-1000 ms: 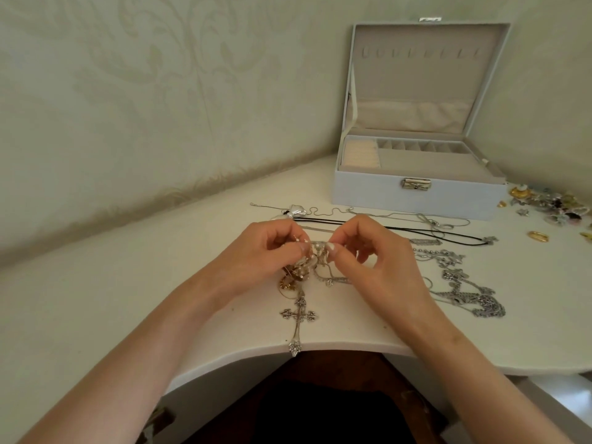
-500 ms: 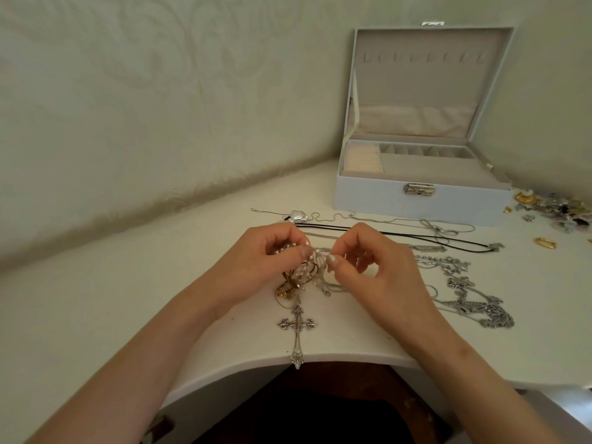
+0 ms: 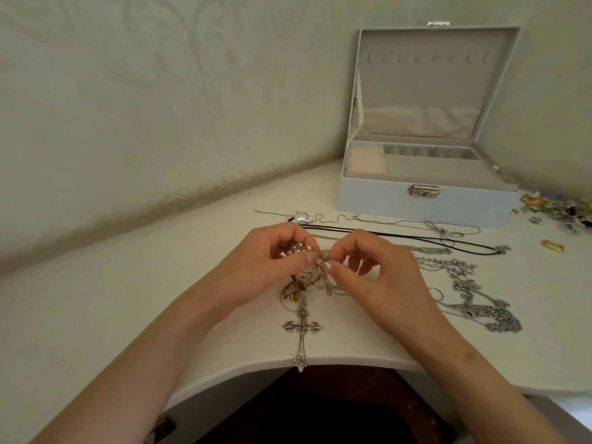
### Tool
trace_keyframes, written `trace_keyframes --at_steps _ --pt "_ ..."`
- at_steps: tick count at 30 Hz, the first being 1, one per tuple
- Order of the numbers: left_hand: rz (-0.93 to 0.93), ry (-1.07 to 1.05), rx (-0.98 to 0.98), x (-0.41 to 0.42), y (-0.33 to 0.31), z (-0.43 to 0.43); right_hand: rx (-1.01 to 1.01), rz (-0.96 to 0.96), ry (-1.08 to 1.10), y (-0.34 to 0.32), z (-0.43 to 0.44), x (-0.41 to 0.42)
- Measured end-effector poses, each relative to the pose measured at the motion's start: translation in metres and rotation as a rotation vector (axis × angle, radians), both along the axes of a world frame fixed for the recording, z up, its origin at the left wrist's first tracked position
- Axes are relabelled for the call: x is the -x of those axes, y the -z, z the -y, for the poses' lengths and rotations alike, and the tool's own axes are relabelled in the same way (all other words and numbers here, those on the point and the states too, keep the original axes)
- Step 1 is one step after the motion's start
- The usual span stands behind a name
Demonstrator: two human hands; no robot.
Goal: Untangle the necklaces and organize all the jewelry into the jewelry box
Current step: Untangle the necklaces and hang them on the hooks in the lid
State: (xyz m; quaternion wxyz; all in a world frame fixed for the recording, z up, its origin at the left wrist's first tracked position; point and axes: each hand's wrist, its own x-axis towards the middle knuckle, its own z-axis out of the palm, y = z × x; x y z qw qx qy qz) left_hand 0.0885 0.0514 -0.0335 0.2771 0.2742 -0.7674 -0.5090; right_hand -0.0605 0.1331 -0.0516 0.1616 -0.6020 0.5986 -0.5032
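white bench [image 3: 96, 315] with the open jewelry box [image 3: 426, 206] up at 1 o'clock, nothing in it yet. both hands meet dead centre: left hand [image 3: 266, 270] pinched shut on the tangled clump [image 3: 307, 277], right hand [image 3: 378, 277] nipping one strand of it. chains look light, limp and snaggy, so i'd tease single loops, not yank. cross pendant [image 3: 302, 328] hangs at 6 o'clock.
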Motion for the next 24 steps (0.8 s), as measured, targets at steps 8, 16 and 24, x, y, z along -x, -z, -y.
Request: trace_keyframes --at_steps 8,16,24 --pt "0.011 -0.003 -0.001 -0.0007 0.0019 0.0014 0.070 0.090 0.029 -0.0016 -0.0036 0.0002" --pt "-0.008 0.006 0.000 -0.0007 0.0022 0.0021 0.059 0.066 -0.005 0.0011 -0.0020 0.0019" --pt "0.004 0.031 0.020 -0.0026 0.0035 0.0039 0.077 0.100 -0.004 0.0012 -0.0017 0.0016"
